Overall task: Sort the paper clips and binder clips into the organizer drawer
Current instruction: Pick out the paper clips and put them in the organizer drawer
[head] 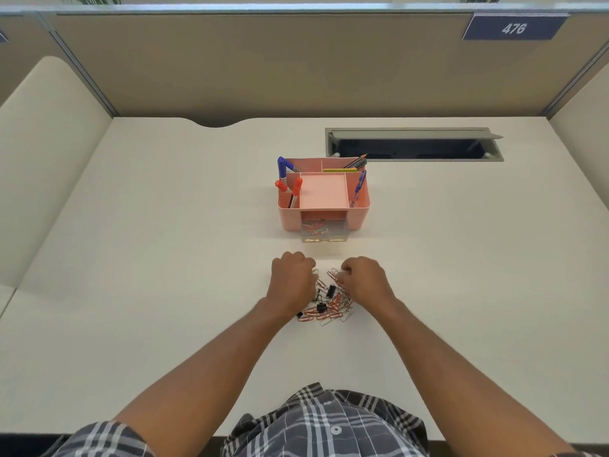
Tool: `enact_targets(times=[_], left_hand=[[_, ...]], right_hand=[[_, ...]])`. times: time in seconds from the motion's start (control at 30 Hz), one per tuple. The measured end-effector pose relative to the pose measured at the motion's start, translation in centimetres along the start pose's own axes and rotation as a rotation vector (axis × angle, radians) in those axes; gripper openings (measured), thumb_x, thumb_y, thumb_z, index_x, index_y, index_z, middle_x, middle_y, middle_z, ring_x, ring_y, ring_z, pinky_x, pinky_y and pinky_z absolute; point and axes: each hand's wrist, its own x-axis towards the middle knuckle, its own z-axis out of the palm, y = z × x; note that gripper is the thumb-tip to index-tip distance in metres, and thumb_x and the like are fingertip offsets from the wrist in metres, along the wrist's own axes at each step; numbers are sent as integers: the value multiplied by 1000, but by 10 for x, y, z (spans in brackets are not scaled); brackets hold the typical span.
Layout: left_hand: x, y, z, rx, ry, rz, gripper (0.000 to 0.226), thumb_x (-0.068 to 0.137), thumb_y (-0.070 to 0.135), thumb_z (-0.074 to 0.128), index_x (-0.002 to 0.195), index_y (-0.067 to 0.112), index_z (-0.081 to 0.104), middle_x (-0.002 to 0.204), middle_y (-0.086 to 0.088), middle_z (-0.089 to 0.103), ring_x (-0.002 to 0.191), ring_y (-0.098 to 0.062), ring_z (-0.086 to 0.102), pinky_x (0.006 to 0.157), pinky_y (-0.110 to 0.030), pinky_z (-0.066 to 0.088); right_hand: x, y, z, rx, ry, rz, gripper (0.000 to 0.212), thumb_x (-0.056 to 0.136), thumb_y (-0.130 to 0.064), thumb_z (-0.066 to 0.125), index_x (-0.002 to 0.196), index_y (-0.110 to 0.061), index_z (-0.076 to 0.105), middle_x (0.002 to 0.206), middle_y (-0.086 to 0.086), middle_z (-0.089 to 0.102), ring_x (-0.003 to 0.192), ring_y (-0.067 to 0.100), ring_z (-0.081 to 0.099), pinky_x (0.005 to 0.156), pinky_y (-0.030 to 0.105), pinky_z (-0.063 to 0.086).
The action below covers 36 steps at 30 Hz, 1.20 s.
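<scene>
Clips point(326, 301) heaped at frame centre, on the desk point(164, 258), red and silver paper clips tangled with a few black binder clips. Drawer point(324, 231), clear, pulled out at the base of the pink organizer point(324, 199) just above the heap in the frame, well apart from it; a few paper clips already inside, so sorting begun but mostly undone, judging by the size of the heap.

Left hand point(291, 280) curled, knuckles up, at the heap's left edge; fingertips tucked under and hidden, so cannot tell whether anything is held. Right hand point(364, 278) curled likewise at the upper right edge, fingertips drawn together on what looks like a red paper clip, though too small to be sure.

Step in hand, as a judgement: picking from the heap, both hands working at once. Next move calls for lifting a chosen clip free without dragging linked neighbours along, then carrying it up the frame to the open drawer and dropping it inside. Tangle likely the main trouble: paper clips hook together readily. Pens point(282, 168) upright in the organizer's side compartments, clear of the drawer's opening.
</scene>
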Motion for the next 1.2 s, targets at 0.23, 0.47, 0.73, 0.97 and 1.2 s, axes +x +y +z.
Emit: enact_targets(times=[0.23, 0.47, 0.73, 0.97, 1.2], left_hand=[[12, 3, 5, 92, -57, -41, 22, 91, 35, 60, 102, 16, 65, 104, -4, 62, 102, -28, 53, 81, -38, 36], [13, 3, 6, 103, -94, -15, 17, 92, 30, 55, 98, 17, 65, 99, -2, 62, 98, -27, 54, 79, -38, 37], [12, -2, -2, 96, -49, 58, 8, 86, 23, 61, 89, 16, 64, 87, -2, 64, 86, -26, 56, 68, -34, 28], [20, 1, -41, -254, 418, 115, 15, 94, 16, 50, 86, 14, 63, 80, 0, 63, 74, -21, 52, 64, -35, 35], [54, 4, -65, -201, 379, 114, 14, 88, 11, 62, 96, 10, 73, 87, -9, 73, 75, -28, 60, 66, -39, 48]], right_hand=[[5, -8, 25, -99, 37, -78, 11, 88, -10, 57, 89, -4, 66, 96, 15, 58, 89, 33, 58, 75, 40, 50], [6, -6, 21, -75, -21, -132, 13, 85, -6, 50, 87, -8, 62, 94, 12, 61, 88, 30, 56, 72, 36, 45], [1, -8, 0, 147, -45, -128, 19, 90, -10, 52, 99, -9, 69, 97, 6, 69, 88, 24, 60, 78, 35, 50], [0, -41, -51, 355, 224, -284, 12, 93, -18, 59, 91, -14, 70, 84, 1, 67, 76, 16, 59, 70, 27, 48], [39, -58, -63, 95, 247, -256, 21, 96, -17, 53, 104, -10, 71, 100, 8, 69, 90, 23, 59, 82, 40, 54]])
